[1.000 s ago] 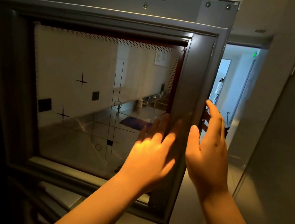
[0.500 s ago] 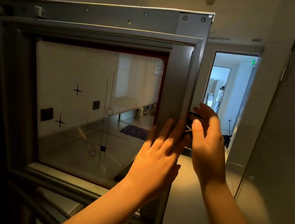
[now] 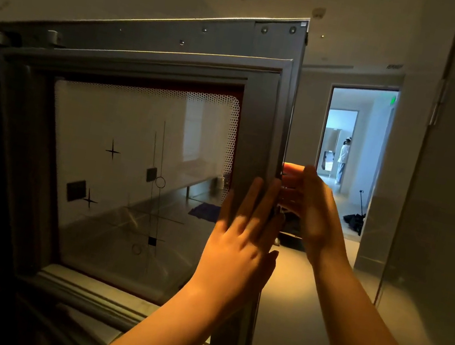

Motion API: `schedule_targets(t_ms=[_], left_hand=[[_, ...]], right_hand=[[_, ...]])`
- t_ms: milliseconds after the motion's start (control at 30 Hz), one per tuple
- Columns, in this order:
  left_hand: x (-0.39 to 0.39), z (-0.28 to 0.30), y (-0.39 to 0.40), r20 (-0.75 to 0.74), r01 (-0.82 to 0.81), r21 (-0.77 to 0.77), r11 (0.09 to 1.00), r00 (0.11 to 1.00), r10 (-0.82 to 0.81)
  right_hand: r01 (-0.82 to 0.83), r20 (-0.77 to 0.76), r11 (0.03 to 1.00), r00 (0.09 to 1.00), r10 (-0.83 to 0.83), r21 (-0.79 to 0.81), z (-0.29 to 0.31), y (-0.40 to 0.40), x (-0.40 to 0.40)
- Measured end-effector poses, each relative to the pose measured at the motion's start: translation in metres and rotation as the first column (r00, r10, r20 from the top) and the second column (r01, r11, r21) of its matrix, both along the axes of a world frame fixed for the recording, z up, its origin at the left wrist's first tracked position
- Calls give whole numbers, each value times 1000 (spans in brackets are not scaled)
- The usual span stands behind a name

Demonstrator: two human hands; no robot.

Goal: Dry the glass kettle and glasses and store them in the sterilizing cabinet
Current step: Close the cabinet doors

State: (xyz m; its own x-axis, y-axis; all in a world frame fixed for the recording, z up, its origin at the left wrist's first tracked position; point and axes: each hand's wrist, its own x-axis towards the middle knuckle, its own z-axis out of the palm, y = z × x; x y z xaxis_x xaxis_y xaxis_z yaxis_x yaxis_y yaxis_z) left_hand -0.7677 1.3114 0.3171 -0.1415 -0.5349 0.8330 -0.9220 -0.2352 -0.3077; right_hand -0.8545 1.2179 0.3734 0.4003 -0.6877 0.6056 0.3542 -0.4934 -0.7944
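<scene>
- Sterilizing cabinet door (image 3: pixel 134 174) stands swung out, hinged at the left; its free edge is at the centre of the head view. Glass pane with printed stars and lines, metal frame around it.
- Left hand (image 3: pixel 240 250) lies flat against the inner face of the frame by the free edge, fingers (image 3: pixel 252 195) straight and a little spread, holding nothing.
- Right hand (image 3: pixel 310 205) is on the far side of the free edge; fingers curl toward the edge, tips partly hidden behind the frame. Cannot tell whether they grip a handle or only rest there.
- Glass kettle and glasses: not visible. The cabinet interior at the left is dark; whether they are already inside cannot be told.
- Judgement: step in hand is moving the door, probably shutting it.
- Risk: right fingers wrap the closing edge. If the door shuts before they are drawn clear, they get pinched between door and cabinet body.
- Risk: a hard push from the flat left palm would slam the door; the jolt could rattle or chip glassware on the shelves, if any is inside.
- Risk: palm pressure straying onto the pane could smear it.
</scene>
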Motion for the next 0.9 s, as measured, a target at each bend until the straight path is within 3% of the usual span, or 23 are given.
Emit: schedule_targets(t_ms=[133, 300, 500, 600, 767, 900], left_hand=[[-11, 25, -6, -29, 19, -95, 995, 999, -21], [-15, 59, -6, 14, 0, -74, 997, 1000, 1], [-16, 100, -3, 284, -232, 98, 968, 939, 197], [-15, 109, -3, 356, -259, 146, 955, 914, 194], [-22, 106, 10, 303, -259, 151, 954, 931, 204], [-30, 108, 18, 307, -329, 135, 935, 911, 276]], right_hand=[[-154, 28, 985, 988, 152, 73, 11, -1, -3], [-63, 7, 998, 998, 63, -31, 19, -7, -1], [-142, -19, 990, 990, 142, 17, 6, -10, -4], [-132, 2, 991, 991, 132, 19, 6, -6, -5], [-109, 10, 988, 994, 111, -106, 3, 0, -7], [-157, 61, 983, 985, 164, -96, 4, 0, 0]])
